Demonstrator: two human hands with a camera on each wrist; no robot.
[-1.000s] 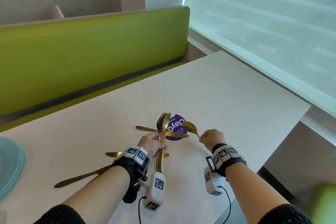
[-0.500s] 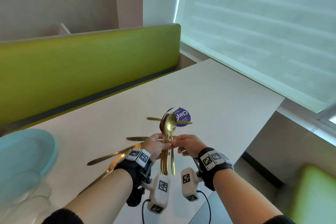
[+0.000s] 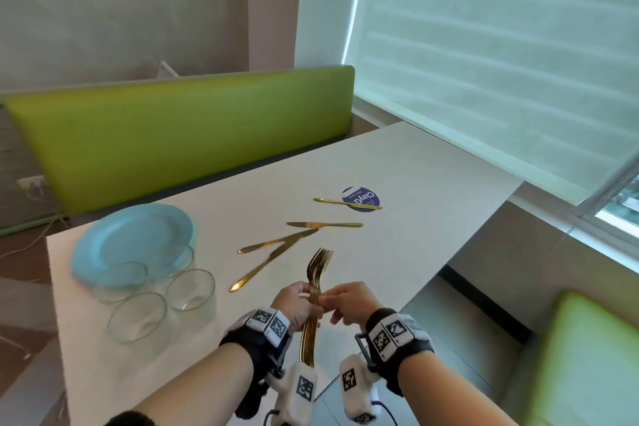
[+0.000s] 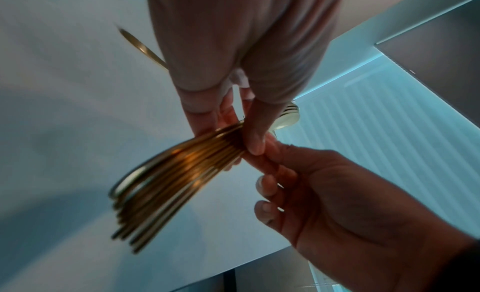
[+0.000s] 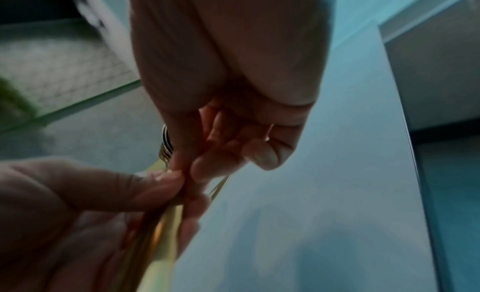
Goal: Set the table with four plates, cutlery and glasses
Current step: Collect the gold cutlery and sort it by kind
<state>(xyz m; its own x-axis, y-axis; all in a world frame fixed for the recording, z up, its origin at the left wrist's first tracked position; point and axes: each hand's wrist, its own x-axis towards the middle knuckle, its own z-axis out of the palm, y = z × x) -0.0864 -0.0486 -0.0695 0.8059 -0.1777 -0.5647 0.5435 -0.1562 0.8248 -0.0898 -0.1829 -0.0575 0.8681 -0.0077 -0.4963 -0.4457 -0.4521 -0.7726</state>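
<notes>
My left hand grips a bundle of gold forks and spoons upright above the table's near edge. My right hand meets it from the right, its fingertips pinching the same bundle at mid-handle. In the left wrist view the handles fan out below my left thumb, with the right hand's fingers against them. Several gold knives lie loose on the white table. A stack of light blue plates sits at the left, with several clear glasses in front of it.
A round purple sticker lies under the farthest knife. A green bench back runs along the far side and a green seat is at the lower right. A blind-covered window borders the right.
My right hand lifted a gold spoon off the table and brought it left into the bundle held by my left hand. My head turned left, bringing the plates and glasses into view.
</notes>
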